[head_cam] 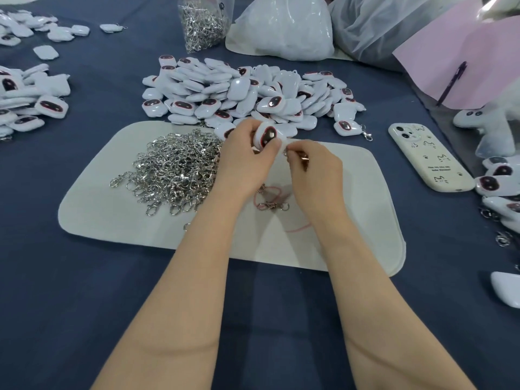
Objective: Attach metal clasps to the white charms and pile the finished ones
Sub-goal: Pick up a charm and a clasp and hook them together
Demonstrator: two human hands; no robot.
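My left hand (244, 153) grips a white charm (267, 134) with a dark oval face, held above the white mat (351, 220). My right hand (312, 164) pinches a small metal clasp (287, 151) against the charm's right edge; most of the clasp is hidden by my fingers. A heap of loose silver clasps (174, 167) lies on the mat's left half. One single clasp (271, 205) lies on the mat under my wrists. A big pile of white charms (242, 91) lies just beyond the mat.
More charms lie at the far left (31, 97) and at the right edge (501, 181). One charm with a clasp (351, 128) lies right of the pile. A phone (427, 156) lies to the right. A bag of clasps (202, 23) and plastic bags (284, 26) stand behind.
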